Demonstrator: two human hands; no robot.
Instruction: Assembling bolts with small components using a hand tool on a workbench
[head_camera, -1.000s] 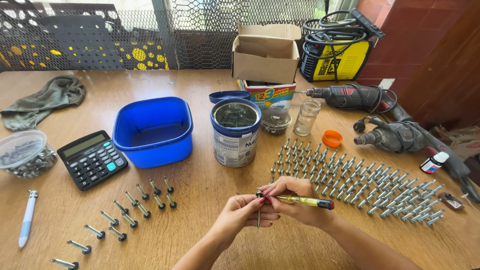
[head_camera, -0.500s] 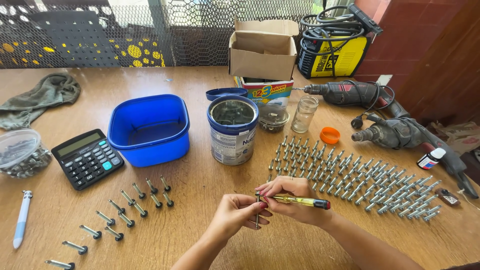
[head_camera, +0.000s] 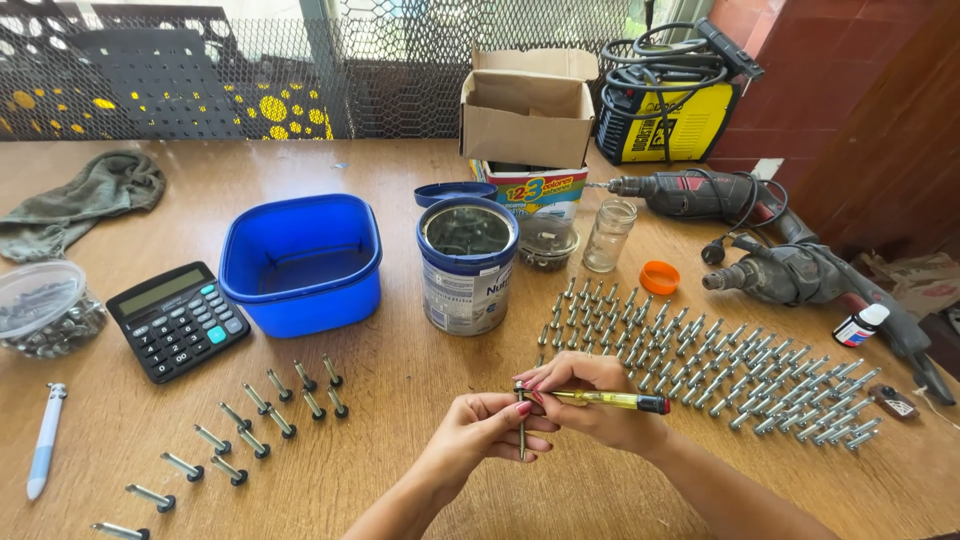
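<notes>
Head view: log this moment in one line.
left hand: holds bolt upright | right hand: holds yellow screwdriver | bolt rows right

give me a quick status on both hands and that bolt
Left hand pinching upright bolt. Right hand holds yellow screwdriver at bolt head. Nothing in the way.

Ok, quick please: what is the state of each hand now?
Left hand: closed, fingers pinching an upright bolt.
Right hand: closed, holding a yellow screwdriver with its tip at the bolt's head.
</notes>
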